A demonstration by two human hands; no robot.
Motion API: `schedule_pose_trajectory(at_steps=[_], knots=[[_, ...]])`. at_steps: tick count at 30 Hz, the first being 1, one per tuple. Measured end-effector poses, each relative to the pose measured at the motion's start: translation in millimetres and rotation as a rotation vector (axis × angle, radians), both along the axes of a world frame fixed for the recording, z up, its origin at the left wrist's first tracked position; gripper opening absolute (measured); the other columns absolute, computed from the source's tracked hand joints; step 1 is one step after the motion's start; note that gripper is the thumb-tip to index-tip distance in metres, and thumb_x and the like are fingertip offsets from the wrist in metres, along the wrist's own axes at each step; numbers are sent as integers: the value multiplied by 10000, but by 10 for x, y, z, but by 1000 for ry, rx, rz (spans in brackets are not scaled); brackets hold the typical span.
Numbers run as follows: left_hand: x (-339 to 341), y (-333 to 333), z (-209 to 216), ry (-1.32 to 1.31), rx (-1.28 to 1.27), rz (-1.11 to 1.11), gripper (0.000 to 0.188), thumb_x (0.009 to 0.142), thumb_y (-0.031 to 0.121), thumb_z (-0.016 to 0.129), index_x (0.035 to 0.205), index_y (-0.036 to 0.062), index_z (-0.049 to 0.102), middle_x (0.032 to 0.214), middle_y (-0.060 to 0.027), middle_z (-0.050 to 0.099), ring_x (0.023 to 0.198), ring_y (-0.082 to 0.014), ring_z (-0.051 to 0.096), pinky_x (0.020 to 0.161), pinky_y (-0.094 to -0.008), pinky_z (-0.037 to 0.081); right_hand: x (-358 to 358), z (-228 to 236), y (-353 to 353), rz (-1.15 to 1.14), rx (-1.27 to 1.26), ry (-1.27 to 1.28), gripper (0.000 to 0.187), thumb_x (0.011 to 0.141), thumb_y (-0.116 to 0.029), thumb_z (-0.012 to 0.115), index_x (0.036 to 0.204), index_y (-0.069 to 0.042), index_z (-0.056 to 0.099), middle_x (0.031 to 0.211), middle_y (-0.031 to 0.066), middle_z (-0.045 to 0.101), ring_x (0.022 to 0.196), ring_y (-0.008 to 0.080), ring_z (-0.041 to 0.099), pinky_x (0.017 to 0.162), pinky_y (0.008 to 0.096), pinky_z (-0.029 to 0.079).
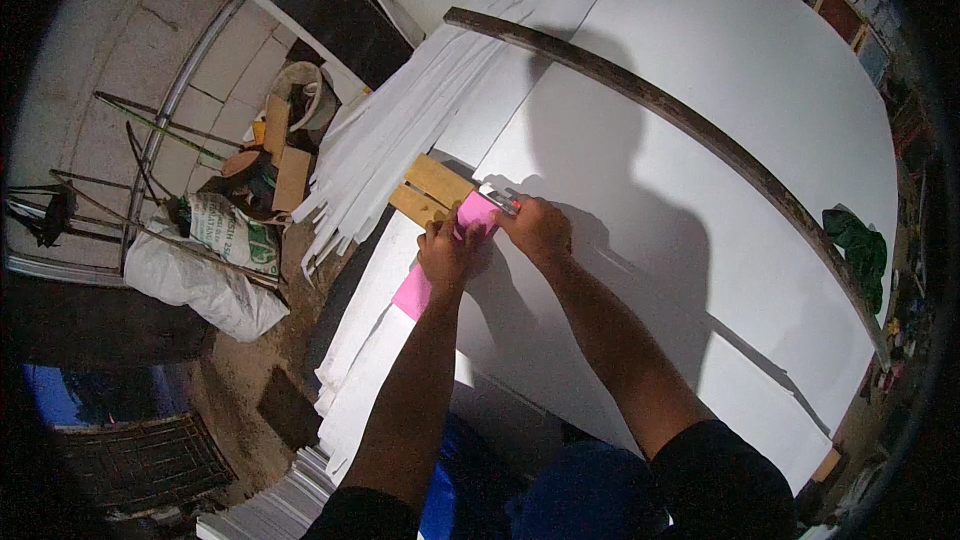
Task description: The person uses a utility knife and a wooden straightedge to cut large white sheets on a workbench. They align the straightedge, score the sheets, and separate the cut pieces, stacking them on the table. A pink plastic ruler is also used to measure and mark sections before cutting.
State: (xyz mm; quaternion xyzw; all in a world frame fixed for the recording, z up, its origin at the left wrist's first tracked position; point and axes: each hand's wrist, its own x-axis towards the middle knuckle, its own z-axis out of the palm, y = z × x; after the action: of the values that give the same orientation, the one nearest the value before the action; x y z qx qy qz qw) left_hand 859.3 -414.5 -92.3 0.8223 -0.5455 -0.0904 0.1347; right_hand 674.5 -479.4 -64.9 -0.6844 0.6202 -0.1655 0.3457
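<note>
A strip of bright pink paper or card lies across the white sheets, with another part of it showing below my left wrist. My left hand is closed on the pink strip, its fingers at the strip's edge. My right hand grips a small silver tool with a red part, perhaps a stapler, against the strip's upper end. My right thumb reaches the pink surface. Just left of both hands rests a yellowish slatted wooden piece. Most of the tool is hidden by my fingers.
Large white sheets are stacked under my hands, with uneven layered edges at the left. A long dark wooden batten lies across them. Dark green cloth sits at the far right. Sacks and a bucket stand on the left floor.
</note>
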Motion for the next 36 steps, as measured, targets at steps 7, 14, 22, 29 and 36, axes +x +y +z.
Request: schedule_pose_trajectory(at_steps=[7,14,22,29,36], knots=[[-91,-15,100,148,50,87,683,851,642,756,1460,369,612,1285,-120,645,1196,-367,587,1037,-556,433,-3,-290,-112,-42,-271,-129,420,957,-312,680,1246,-20,592,1077,325,618,903,511,693,826,555,592],[-53,-13,25,173,126,129,711,857,636,748,1456,277,612,1331,-115,627,1247,-370,562,1076,-581,383,-9,-227,-14,242,-221,-117,469,962,-86,568,1427,-132,606,1024,274,693,952,447,707,849,564,569],[-110,-9,9,164,117,154,699,861,639,745,1439,265,627,1346,-126,618,1261,-365,554,1082,-581,367,-18,-192,33,320,-328,43,455,1006,-183,540,1457,-129,579,900,212,725,846,412,747,734,542,604],[-93,45,-40,143,83,151,679,865,630,746,1432,275,630,1323,-120,626,1242,-362,555,1069,-571,372,181,-182,107,355,-455,271,468,942,-138,619,1403,-54,612,846,137,714,785,315,749,668,447,622],[-207,-3,-4,141,87,178,653,860,600,763,1409,270,639,1333,-120,614,1251,-376,532,1081,-571,364,139,-206,49,410,-453,303,486,952,-159,626,1431,-90,582,837,102,713,751,292,748,654,437,622]])
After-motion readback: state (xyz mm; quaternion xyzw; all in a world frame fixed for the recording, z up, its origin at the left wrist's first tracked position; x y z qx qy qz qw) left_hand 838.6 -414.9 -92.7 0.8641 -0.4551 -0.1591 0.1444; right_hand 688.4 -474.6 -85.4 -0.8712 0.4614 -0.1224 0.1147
